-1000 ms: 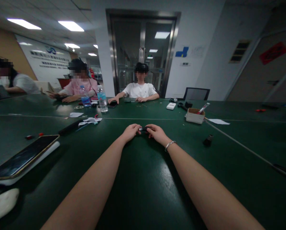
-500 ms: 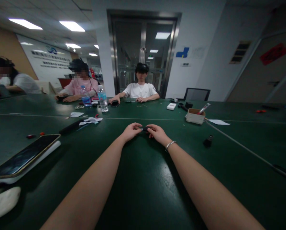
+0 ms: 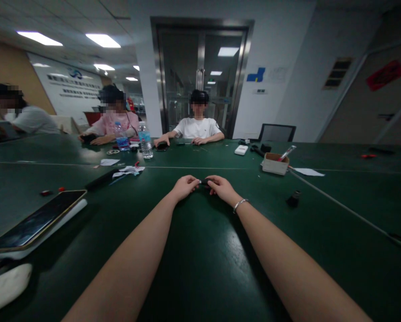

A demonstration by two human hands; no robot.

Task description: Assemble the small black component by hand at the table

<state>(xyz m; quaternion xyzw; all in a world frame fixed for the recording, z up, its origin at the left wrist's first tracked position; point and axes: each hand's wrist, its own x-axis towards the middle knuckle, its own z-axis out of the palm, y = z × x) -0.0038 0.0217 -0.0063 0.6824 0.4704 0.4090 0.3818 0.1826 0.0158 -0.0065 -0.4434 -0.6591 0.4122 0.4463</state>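
Both forearms stretch forward over the dark green tabletop (image 3: 200, 268); the left hand (image 3: 184, 187) and the right hand (image 3: 222, 188) meet at the middle of it, fingertips turned toward each other; between them sits a small dark object (image 3: 204, 181), pinched at one end by the left hand's fingertips and at the other by the right's; it is too small and dim to tell what it is, though it looks like a short black piece held just above or on the tabletop. A thin silver bracelet (image 3: 239, 204) circles the right wrist.

To the left, near the tabletop's edge, a phone (image 3: 36, 220) lies screen up on a white slab; a white rounded thing (image 3: 6, 286) lies closer still; two small red bits (image 3: 53, 191) lie beyond the phone; a long black bar (image 3: 101, 179) and some scraps of paper (image 3: 126, 170) lie farther off. To the right stand a small cardboard box (image 3: 273, 163) with a pen-like thing leaning out of it, a sheet of paper (image 3: 307, 171) beside it, and a small black object (image 3: 293, 198) nearer the right arm.

Across the tabletop a person in a white shirt (image 3: 197, 127) sits with both hands resting on it; two more people sit at the far left, with water bottles (image 3: 145, 141) in front of them.
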